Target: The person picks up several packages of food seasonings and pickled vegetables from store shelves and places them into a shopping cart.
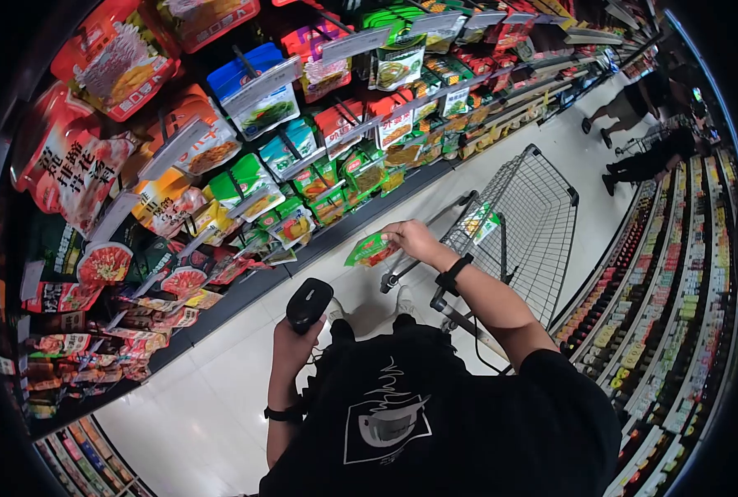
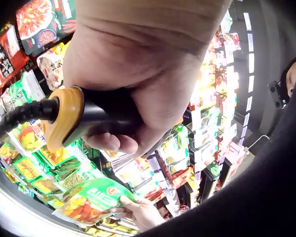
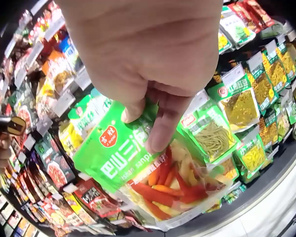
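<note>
My left hand [image 1: 291, 346] grips a black handheld barcode scanner [image 1: 308, 303], its head pointing up and forward. The left wrist view shows the scanner's black handle [image 2: 108, 114], with a yellow-orange end and a coiled cable, inside the curled fingers. In my right hand [image 1: 419, 242] is a green-topped packet of pickled peppers [image 1: 369, 249], pinched by its upper edge between thumb and fingers. Seen in the right wrist view, the packet [image 3: 175, 190] has a clear lower part with red, orange and pale pieces. Scanner and packet are apart, both in front of my body.
Shelves of hanging food packets [image 1: 261, 99] rise at the left and front. A wire shopping cart [image 1: 535, 224] stands just right of my right hand, with a green-and-white packet [image 1: 479, 222] at its near end. Two people [image 1: 646, 99] are farther up the aisle, beside shelves of jars [image 1: 659, 306].
</note>
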A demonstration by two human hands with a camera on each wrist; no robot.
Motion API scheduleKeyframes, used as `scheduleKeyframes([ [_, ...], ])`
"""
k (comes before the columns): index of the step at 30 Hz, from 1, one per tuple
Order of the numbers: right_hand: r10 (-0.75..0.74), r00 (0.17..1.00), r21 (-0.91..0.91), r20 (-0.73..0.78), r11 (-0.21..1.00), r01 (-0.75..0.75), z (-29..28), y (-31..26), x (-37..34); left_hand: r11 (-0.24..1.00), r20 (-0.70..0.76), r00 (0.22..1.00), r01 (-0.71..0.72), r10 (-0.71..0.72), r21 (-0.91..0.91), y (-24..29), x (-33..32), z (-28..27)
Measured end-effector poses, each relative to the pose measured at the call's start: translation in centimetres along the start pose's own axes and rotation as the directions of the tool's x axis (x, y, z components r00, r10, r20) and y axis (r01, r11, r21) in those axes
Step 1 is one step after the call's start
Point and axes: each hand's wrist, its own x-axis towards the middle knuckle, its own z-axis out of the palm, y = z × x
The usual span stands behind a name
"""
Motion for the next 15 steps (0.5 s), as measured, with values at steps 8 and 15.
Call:
scheduleKeyframes([
  [8,-0.118,0.824,0.126,-0.555,0.966,0.224,-8.5,-7.5,-10.6,0.995,0.176,0.981,-0.093,0.085,0.036,1.0,2.4,0.6],
  [15,-0.206,0.631,-0.042,-0.748,0.963,0.265,-15.1,-9.5,-17.2,0.973,0.278,0.946,-0.203,0.166,0.111,2.1,4.1,1.9],
])
